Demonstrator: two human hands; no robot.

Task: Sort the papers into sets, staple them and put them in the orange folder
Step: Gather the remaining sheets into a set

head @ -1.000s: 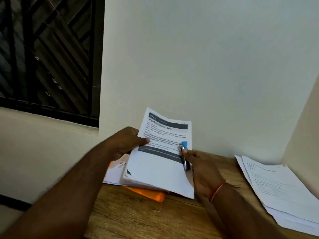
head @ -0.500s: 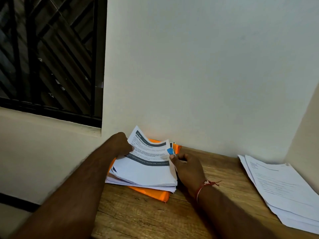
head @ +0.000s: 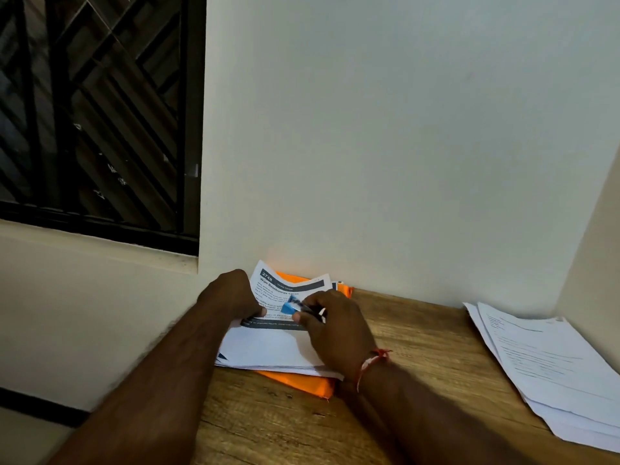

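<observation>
A stack of white printed papers [head: 268, 350] lies on the orange folder [head: 302, 385] at the table's far left, against the wall. The top sheet carries a dark header band and the title "Wipe Baseboards Clean"; its far end curls upward. My left hand [head: 231, 295] grips the stack's left edge, thumb on the top sheet. Over the stack's right side, my right hand [head: 332, 327] holds a small blue and metal stapler [head: 291, 307], its blue end over the top sheet.
A second pile of white printed papers [head: 550, 370] lies at the table's right, near the side wall. Bare wooden tabletop [head: 419, 357] lies between the two piles. A barred window is at the upper left, and the table's left edge drops off beside the folder.
The papers were held up off the table, then lowered flat onto the stack on the folder. My right hand brought the stapler from the sheet's right edge in over the top sheet.
</observation>
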